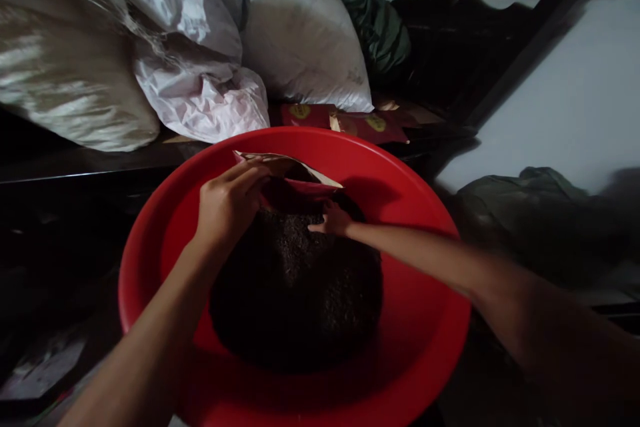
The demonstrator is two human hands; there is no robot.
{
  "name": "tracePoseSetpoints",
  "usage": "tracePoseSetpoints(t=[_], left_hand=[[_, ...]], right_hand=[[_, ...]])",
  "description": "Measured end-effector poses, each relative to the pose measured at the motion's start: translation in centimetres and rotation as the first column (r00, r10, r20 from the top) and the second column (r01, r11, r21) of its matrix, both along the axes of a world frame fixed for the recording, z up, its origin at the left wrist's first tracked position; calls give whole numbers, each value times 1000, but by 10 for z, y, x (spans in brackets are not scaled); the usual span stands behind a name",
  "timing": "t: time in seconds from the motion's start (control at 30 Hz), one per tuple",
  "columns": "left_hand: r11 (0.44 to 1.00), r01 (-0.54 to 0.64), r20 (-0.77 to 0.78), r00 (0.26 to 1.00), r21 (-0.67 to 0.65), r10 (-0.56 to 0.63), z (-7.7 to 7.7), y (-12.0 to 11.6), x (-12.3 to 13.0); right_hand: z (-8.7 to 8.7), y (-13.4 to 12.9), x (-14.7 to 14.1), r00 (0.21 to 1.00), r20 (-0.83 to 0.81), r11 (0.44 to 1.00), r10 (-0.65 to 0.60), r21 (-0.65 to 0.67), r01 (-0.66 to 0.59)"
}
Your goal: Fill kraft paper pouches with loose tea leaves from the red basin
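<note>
A dark red paper bag (293,195) with a pale inner lining tilts over a heap of dark, loose, crumbly material (300,247). Its mouth gapes toward the top. My left hand (227,200) is closed on the bag's left edge near the rim. At the bag's lower right is my right hand (337,220), low over the heap, thumb stretched out to the left and apart from the other fingers. Those fingertips reach the bag's front and are partly lost in shadow. Bag and heap both lie inside a large red plastic basin (415,207).
Behind the basin, a dark shelf (100,165) carries a full white sack (305,40), a crumpled white plastic bag (210,103), a large pale sack (70,73) and flat red packets (370,125). A dark green bag (385,27) sits farther back. Another dark bundle (525,207) lies at right.
</note>
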State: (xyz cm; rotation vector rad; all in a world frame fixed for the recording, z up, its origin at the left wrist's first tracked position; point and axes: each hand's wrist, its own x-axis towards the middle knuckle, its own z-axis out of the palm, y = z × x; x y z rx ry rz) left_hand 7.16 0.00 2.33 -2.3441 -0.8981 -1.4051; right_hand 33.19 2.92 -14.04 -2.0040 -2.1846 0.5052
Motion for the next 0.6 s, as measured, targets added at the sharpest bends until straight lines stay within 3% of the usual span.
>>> tracePoseSetpoints(t=[0.13, 0.27, 0.37, 0.5, 0.6], left_hand=[[1000, 0, 7, 1000, 12, 0, 3, 2, -3], [1000, 16, -101, 995, 3, -16, 0, -4, 3], [995, 98, -98, 990, -6, -98, -4, -11, 10], [978, 209, -111, 972, -17, -209, -6, -16, 15], [963, 267, -105, 957, -36, -269, -5, -17, 17]], right_hand=[[1, -41, 2, 1000, 25, 994, -2, -109, 5], [26, -80, -5, 999, 12, 989, -37, -146, 38], [47, -103, -11, 998, -31, 992, -46, -118, 42], [64, -125, -15, 981, -183, 995, -71, -80, 57], [72, -135, -16, 924, -383, 999, -12, -50, -7]])
